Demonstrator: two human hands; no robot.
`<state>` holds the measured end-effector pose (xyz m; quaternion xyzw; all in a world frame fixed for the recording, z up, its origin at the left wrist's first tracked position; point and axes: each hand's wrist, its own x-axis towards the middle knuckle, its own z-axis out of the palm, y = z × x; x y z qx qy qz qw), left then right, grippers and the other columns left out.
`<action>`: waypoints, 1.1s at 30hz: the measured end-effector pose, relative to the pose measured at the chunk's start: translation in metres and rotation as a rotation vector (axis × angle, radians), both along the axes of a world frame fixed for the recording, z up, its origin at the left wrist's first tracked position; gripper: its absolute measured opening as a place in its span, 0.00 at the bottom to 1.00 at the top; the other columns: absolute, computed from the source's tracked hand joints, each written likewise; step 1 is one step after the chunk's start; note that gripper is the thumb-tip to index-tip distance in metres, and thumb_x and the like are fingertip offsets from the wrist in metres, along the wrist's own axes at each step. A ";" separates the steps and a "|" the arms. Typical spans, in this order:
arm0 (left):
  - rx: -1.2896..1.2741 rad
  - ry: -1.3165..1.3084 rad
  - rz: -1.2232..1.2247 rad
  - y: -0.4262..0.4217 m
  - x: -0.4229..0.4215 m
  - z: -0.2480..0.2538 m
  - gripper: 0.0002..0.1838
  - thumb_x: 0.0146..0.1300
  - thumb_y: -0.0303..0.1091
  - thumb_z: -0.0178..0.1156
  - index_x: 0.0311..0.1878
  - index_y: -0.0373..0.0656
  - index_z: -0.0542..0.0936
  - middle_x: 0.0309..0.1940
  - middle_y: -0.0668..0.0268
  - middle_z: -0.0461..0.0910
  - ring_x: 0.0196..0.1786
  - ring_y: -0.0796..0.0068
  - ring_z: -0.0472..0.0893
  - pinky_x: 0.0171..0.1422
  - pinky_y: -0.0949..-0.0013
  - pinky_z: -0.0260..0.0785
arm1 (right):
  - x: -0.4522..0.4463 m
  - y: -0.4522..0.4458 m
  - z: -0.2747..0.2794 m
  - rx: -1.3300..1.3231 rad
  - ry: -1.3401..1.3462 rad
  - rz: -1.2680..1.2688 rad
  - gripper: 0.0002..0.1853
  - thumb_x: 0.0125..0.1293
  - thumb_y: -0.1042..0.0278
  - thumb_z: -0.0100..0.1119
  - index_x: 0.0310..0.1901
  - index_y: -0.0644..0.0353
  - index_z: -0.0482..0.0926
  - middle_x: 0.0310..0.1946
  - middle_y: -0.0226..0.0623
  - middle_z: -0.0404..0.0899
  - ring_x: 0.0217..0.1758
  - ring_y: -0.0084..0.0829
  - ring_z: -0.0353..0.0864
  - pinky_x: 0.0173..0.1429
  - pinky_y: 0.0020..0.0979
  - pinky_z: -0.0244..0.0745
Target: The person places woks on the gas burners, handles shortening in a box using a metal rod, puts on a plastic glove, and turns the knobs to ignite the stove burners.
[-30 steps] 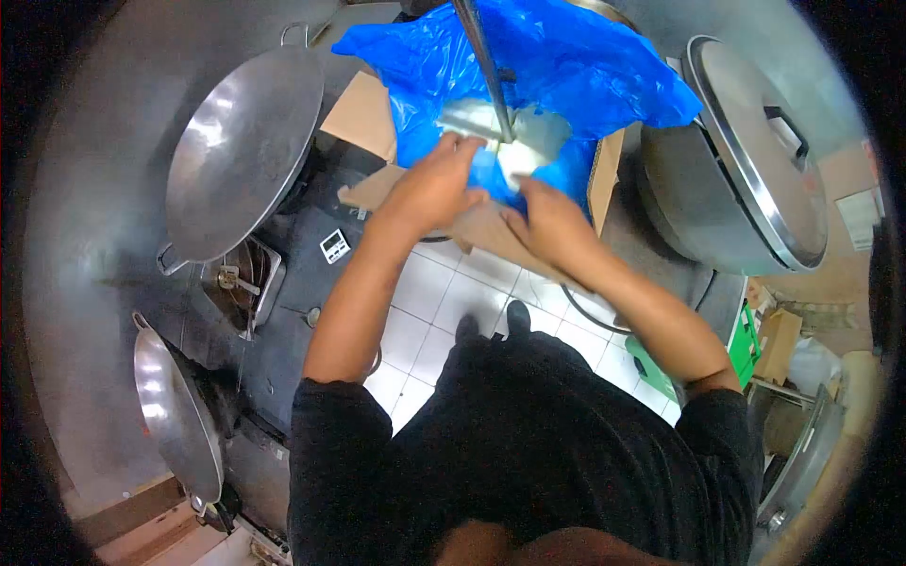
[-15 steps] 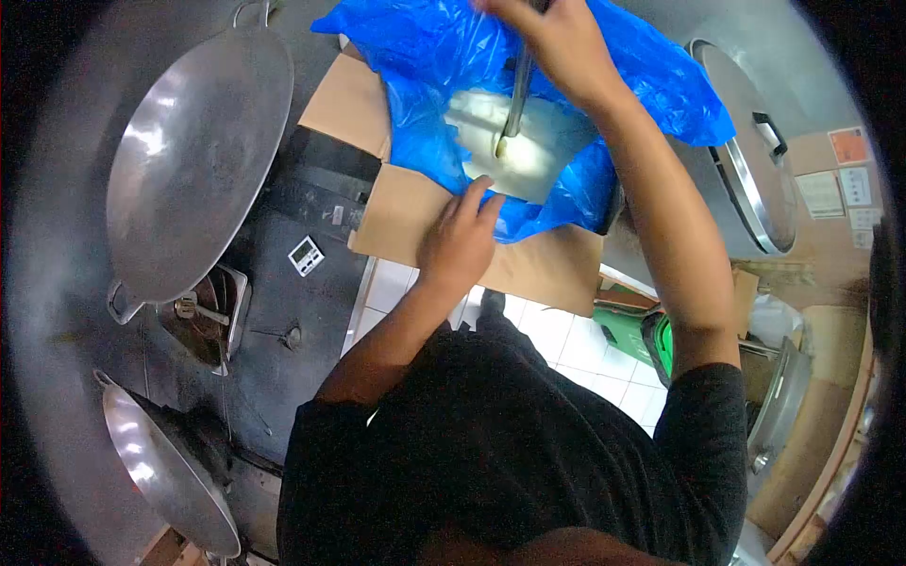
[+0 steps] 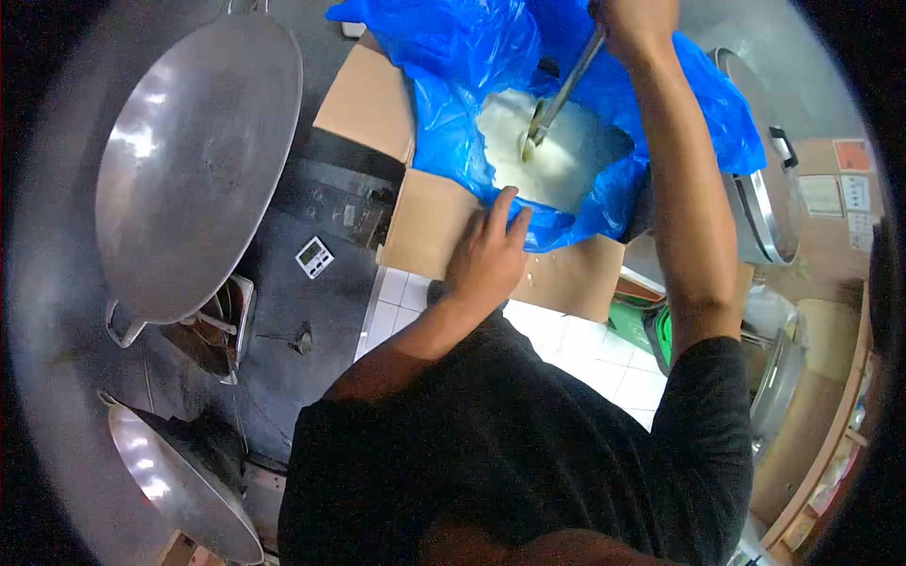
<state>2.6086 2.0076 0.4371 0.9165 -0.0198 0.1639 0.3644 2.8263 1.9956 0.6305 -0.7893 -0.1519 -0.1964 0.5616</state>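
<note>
An open cardboard box [image 3: 429, 208] holds a blue plastic liner bag [image 3: 448, 113] with a pale, creamy-white mass [image 3: 562, 174] inside. High in the view, my right hand [image 3: 642, 26] is closed around the handle of a long metal spoon [image 3: 571, 87]. The spoon's tip digs into the pale mass at a slant; the exact shape of its bowl is partly hidden. My left hand [image 3: 489, 257] rests at the box's near edge, fingers stretched out and touching the blue liner.
To the left, a large wok [image 3: 203, 170] lies on the dark counter, with another wok [image 3: 179, 472] below it. A small white timer [image 3: 314, 257] sits between wok and box. At right are a lidded metal pot [image 3: 755, 179] and a green bin [image 3: 637, 325].
The spoon has tilted, its handle swinging to the right with my right hand. My left hand stays at the liner's edge. The whole view has shifted slightly.
</note>
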 end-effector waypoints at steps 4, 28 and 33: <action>-0.036 -0.019 0.022 0.001 0.002 -0.002 0.24 0.43 0.25 0.58 0.49 0.38 0.72 0.55 0.54 0.61 0.50 0.52 0.69 0.53 0.60 0.65 | -0.067 -0.015 -0.002 0.162 -0.138 0.168 0.17 0.60 0.58 0.52 0.16 0.52 0.67 0.08 0.24 0.60 0.09 0.17 0.57 0.15 0.25 0.53; 0.015 -0.135 0.044 0.002 -0.002 0.005 0.23 0.45 0.28 0.59 0.49 0.40 0.72 0.52 0.53 0.62 0.45 0.53 0.71 0.48 0.60 0.67 | -0.058 -0.084 0.087 0.143 -0.162 0.511 0.12 0.62 0.59 0.41 0.25 0.55 0.65 0.13 0.26 0.55 0.15 0.22 0.51 0.22 0.26 0.51; -0.017 -0.065 0.023 0.002 -0.005 0.007 0.24 0.45 0.27 0.59 0.50 0.41 0.72 0.52 0.53 0.61 0.46 0.52 0.70 0.49 0.59 0.66 | -0.057 -0.085 0.090 0.125 -0.180 0.499 0.12 0.62 0.59 0.41 0.24 0.54 0.64 0.12 0.25 0.55 0.15 0.21 0.51 0.22 0.26 0.50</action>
